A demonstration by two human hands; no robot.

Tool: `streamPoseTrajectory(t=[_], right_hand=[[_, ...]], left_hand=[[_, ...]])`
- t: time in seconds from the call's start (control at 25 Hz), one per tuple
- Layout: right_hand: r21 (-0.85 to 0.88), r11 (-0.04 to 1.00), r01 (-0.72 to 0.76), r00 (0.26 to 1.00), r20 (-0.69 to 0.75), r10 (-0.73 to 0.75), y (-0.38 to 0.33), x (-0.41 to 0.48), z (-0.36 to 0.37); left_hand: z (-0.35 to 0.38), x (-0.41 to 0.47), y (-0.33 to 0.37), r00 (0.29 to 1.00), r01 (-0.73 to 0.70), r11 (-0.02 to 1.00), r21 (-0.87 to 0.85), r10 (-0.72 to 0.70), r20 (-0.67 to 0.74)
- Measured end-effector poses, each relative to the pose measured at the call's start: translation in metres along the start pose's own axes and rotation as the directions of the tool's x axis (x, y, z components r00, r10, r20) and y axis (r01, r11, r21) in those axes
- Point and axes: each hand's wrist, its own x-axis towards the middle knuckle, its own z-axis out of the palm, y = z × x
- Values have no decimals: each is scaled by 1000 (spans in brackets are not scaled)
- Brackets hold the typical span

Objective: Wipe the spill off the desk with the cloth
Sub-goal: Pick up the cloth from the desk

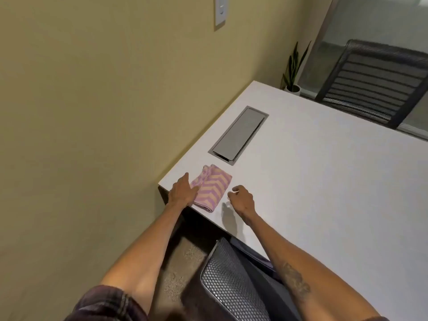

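A folded cloth (212, 186) with pink and orange chevron stripes lies near the left corner of the white desk (324, 172). My left hand (181, 189) rests flat with its fingers on the cloth's left edge, not gripping it. My right hand (242, 200) hovers just right of the cloth, fingers loosely curled with nothing in them, not touching the cloth. I cannot make out a spill on the desk surface.
A grey cable-hatch lid (239, 134) is set into the desk behind the cloth. A mesh chair (234, 286) is tucked under the near edge, another chair (372, 82) stands at the far side. A small potted plant (293, 72) stands by the wall (92, 112).
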Motion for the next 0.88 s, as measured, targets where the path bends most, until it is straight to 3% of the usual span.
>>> streamPoseTrajectory(t=[0.24, 0.52, 0.88], right_hand=[[239, 956, -169, 986, 39, 164, 21, 31, 40], [439, 864, -249, 965, 187, 183, 29, 62, 57], [513, 835, -197, 980, 89, 176, 24, 62, 39]], left_hand=[[27, 28, -20, 995, 94, 993, -76, -91, 46], [47, 59, -26, 992, 119, 967, -224, -126, -20], [44, 53, 3, 996, 91, 944, -317, -81, 46]])
